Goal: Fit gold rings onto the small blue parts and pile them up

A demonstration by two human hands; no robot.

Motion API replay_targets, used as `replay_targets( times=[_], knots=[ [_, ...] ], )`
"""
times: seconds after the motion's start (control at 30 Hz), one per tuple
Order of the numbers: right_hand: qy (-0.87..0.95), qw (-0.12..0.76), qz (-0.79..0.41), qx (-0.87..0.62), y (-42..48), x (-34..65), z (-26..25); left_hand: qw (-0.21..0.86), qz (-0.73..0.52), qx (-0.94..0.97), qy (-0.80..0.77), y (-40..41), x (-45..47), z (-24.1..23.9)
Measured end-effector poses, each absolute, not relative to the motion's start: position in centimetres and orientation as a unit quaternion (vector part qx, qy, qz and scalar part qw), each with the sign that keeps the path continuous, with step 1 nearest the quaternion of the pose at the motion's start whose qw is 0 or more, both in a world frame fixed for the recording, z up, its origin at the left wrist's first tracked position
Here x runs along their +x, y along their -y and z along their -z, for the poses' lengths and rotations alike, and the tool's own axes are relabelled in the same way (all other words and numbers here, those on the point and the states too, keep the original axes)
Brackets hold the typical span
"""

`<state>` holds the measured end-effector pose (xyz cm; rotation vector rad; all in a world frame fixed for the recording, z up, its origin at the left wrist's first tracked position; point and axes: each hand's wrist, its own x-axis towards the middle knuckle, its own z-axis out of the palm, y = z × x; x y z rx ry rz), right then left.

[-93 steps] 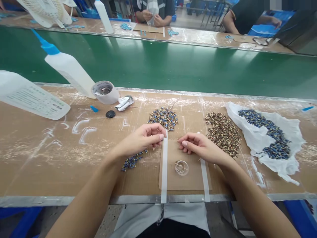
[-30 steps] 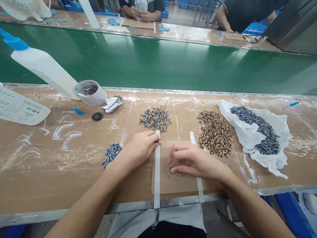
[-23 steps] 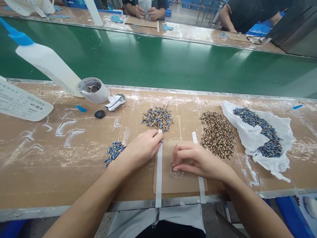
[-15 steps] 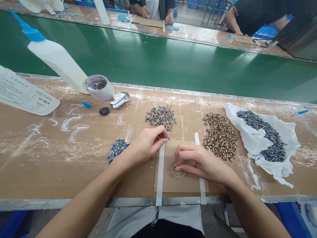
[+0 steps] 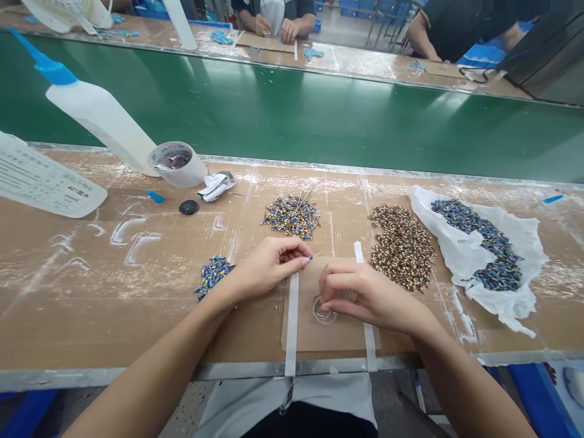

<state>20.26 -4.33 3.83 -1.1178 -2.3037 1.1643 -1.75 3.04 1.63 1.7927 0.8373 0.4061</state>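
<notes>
While the left hand [image 5: 274,261] pinches a small blue part [image 5: 310,258], the right hand [image 5: 358,292] reaches to a clear dish [image 5: 322,319].

The part sits between left thumb and forefinger, near the far edge of a cardboard pad [image 5: 335,342]. The right hand's fingertips are drawn together at the dish; whether they grip anything is hard to tell. Three seconds ago that hand hung clear of it; now both hands seem engaged at once.

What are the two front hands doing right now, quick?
Left hand: closed, holding a small blue piece.
Right hand: down at the clear dish; can't tell if it's closed on anything.
</notes>
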Motion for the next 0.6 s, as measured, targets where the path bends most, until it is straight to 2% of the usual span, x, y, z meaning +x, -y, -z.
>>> replay_targets(
  times=[0.1,0.2,0.43,0.6],
  knots=[
    [0.795,0.180,-0.427,-0.391,4.3,20.4,-3.7,0.655,-0.164,0.659,-0.331,-3.2,-1.8,-1.6],
    [0.775,0.190,-0.445,-0.407,4.3,20.6,-3.7,0.709,-0.176,0.600,-0.326,-3.3,-1.8,-1.3],
    [0.691,0.180,-0.530,-0.458,4.0,21.2,-3.6,0.743,-0.150,0.572,-0.314,-3.0,-1.4,-0.6],
    [0.635,0.234,-0.584,-0.449,3.7,21.3,-3.6,0.757,-0.138,0.556,-0.314,-2.8,-0.9,-0.5]
  ],
)
